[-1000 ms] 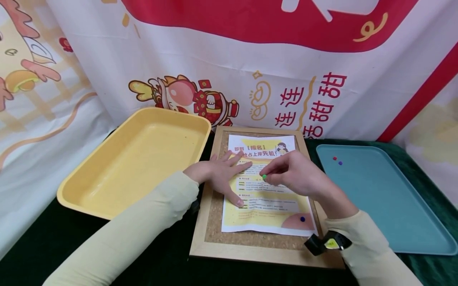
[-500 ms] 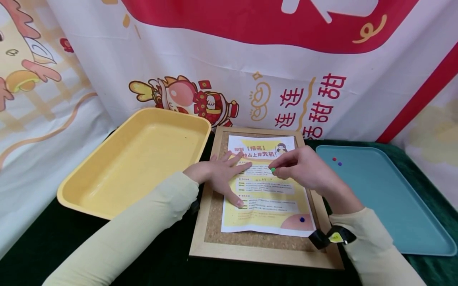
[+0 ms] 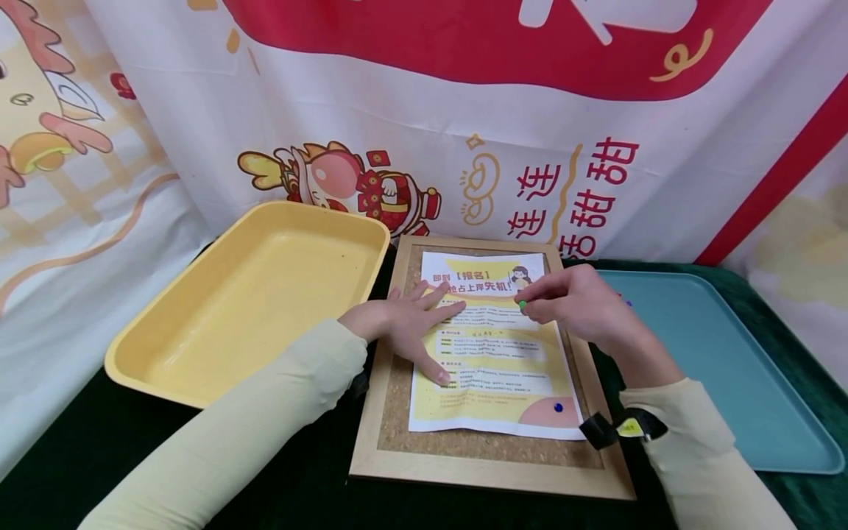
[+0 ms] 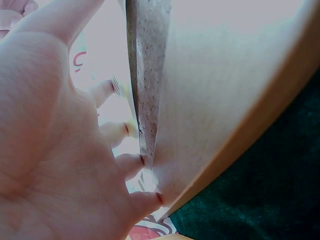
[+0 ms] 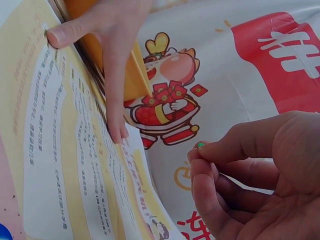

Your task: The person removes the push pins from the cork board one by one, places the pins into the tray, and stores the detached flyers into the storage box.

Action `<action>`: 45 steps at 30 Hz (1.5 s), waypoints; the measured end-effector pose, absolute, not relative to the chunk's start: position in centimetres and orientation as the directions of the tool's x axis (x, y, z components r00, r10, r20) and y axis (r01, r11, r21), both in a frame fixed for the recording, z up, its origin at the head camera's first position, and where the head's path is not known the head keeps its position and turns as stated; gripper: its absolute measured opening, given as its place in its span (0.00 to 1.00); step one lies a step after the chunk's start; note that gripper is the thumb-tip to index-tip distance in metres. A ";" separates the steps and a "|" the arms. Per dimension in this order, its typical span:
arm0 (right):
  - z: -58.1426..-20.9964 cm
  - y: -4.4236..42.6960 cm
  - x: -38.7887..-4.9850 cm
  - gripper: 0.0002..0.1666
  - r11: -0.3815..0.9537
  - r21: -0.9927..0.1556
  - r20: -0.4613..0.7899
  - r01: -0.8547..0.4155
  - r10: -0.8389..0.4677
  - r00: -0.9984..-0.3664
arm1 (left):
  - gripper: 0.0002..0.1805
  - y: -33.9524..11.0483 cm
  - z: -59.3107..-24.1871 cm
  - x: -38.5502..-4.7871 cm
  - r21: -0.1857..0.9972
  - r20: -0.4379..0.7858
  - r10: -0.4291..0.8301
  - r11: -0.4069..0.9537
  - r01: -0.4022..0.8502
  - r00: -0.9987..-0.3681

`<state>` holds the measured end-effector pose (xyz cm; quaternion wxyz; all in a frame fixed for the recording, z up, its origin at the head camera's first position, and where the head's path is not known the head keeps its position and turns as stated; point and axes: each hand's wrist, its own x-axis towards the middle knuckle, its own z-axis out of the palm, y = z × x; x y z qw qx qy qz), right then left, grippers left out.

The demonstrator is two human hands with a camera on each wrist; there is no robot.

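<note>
A printed yellow-and-white sheet [image 3: 490,375] lies on a wood-framed cork board [image 3: 490,471]. With its fingers spread, my left hand [image 3: 414,327] rests on the sheet's left side and the board's frame. My right hand [image 3: 583,305] pinches a green pin [image 3: 523,305] between thumb and forefinger over the sheet's upper right; the right wrist view shows the green pin [image 5: 201,145] at the fingertips. Whether it touches the paper, I cannot tell. A blue pin [image 3: 559,408] is at the sheet's lower right corner.
Left of the board stands a yellow tray [image 3: 252,294]. To the right a blue-green tray [image 3: 742,368] holds small red and blue pins, partly hidden behind my right hand. A printed cloth [image 3: 397,96] hangs behind; dark green cloth [image 3: 285,471] covers the table.
My right hand has moved up and to the right across the sheet with the green pin, and now partly covers the pins in the blue-green tray. My left hand has stayed in place.
</note>
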<state>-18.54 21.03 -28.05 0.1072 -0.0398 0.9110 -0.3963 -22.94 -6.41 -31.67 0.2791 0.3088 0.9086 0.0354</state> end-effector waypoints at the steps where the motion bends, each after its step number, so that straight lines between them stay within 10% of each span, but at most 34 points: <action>1: -28.1 21.2 -18.6 0.15 0.683 -0.730 -0.165 0.016 -0.153 -0.974 | 0.69 -6.4 -31.7 -22.9 0.237 -0.484 0.582 0.806 0.542 -0.653; 45: -29.6 27.0 -21.0 0.26 0.626 -0.757 -0.251 0.187 -0.014 -0.968 | 0.69 -6.6 -31.8 -23.0 0.240 -0.476 0.596 0.796 0.556 -0.647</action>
